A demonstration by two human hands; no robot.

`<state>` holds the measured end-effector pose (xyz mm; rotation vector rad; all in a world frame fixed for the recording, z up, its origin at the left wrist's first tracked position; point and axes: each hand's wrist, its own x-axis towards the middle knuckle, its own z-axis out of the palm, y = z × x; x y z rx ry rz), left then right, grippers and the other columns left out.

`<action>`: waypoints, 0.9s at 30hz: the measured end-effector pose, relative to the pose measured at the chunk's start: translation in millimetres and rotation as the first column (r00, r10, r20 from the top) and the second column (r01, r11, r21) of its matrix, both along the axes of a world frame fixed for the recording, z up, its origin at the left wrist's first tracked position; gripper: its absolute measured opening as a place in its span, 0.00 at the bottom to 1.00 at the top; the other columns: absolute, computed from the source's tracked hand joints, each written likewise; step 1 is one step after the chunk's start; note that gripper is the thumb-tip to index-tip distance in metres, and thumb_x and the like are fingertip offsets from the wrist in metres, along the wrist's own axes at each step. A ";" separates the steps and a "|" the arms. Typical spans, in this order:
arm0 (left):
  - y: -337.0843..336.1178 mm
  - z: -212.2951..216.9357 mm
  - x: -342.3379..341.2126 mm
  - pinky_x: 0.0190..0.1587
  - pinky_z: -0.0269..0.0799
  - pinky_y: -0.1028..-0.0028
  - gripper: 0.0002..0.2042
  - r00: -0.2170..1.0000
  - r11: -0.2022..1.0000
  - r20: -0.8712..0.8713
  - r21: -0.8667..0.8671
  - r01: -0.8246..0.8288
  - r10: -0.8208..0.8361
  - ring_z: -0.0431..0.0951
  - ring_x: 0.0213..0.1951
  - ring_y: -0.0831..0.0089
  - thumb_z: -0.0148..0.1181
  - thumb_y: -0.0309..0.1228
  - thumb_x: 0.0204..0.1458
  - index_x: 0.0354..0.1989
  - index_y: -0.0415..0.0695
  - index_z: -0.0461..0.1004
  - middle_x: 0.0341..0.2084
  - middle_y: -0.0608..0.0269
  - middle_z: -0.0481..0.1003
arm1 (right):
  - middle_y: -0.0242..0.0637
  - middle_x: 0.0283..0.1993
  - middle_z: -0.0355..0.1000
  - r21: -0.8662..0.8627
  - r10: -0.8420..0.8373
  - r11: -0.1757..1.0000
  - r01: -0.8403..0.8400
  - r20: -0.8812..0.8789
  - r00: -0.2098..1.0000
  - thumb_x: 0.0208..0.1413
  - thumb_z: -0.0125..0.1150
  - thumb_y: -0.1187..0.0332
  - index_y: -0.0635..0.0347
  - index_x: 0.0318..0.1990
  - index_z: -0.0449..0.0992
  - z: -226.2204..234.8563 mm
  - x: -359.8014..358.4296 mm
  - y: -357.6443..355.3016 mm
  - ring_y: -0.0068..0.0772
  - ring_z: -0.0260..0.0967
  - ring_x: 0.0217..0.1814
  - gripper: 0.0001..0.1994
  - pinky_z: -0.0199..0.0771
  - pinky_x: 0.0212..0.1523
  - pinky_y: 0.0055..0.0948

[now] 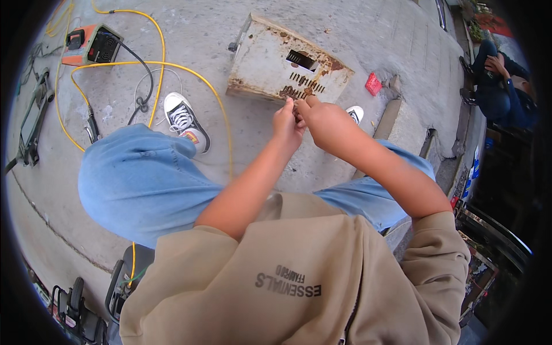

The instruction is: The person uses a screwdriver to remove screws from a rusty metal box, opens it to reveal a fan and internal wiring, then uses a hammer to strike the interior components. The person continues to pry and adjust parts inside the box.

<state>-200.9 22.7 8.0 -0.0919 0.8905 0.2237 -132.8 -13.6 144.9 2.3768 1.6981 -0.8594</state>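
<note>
My left hand [286, 123] and my right hand [323, 119] meet just in front of a rusty metal box [267, 57]. The fingers of both are pinched together close to each other. Something small may be between the fingertips, but it is too small and too covered to name. The box is off-white with brown rust patches, rows of slots and a rectangular opening in its upper face. It lies on the concrete beyond my hands, its near edge right by my fingertips. I cannot tell whether they touch it.
An orange and black machine [92, 45] stands at the far left, with a black cable and a yellow hose [215, 92] winding over the concrete. A red packet [373, 84] lies right of the box near a concrete curb [388, 119]. Another person [500, 86] sits at the far right.
</note>
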 end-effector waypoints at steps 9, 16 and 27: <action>1.8 -8.8 0.3 0.21 0.58 0.79 0.15 0.993 0.999 0.116 0.027 0.019 -0.022 0.63 0.23 0.79 0.43 0.38 0.69 0.34 0.40 0.69 0.25 0.64 0.69 | 0.52 0.39 0.77 0.100 -0.409 0.887 0.451 -0.281 0.868 0.56 0.62 0.66 0.72 0.41 0.75 -10.3 17.2 -15.3 0.40 0.78 0.37 0.14 0.77 0.32 0.35; -4.3 -19.6 -1.0 0.22 0.60 0.78 0.15 0.990 0.999 0.135 -0.028 -0.042 0.045 0.64 0.24 0.79 0.45 0.37 0.68 0.37 0.39 0.71 0.26 0.64 0.70 | 0.44 0.35 0.77 0.048 -0.163 0.985 0.166 -0.058 0.985 0.57 0.61 0.66 0.67 0.40 0.73 -11.6 22.1 -5.2 0.44 0.76 0.30 0.12 0.76 0.30 0.37; 6.4 -22.9 -3.3 0.21 0.60 0.79 0.10 0.999 0.999 -0.017 -0.030 -0.038 0.038 0.63 0.22 0.79 0.55 0.33 0.64 0.34 0.40 0.69 0.26 0.65 0.69 | 0.46 0.34 0.75 0.060 -0.330 0.934 0.352 -0.237 0.914 0.53 0.67 0.66 0.67 0.38 0.73 2.3 17.3 6.1 0.41 0.76 0.34 0.13 0.76 0.32 0.36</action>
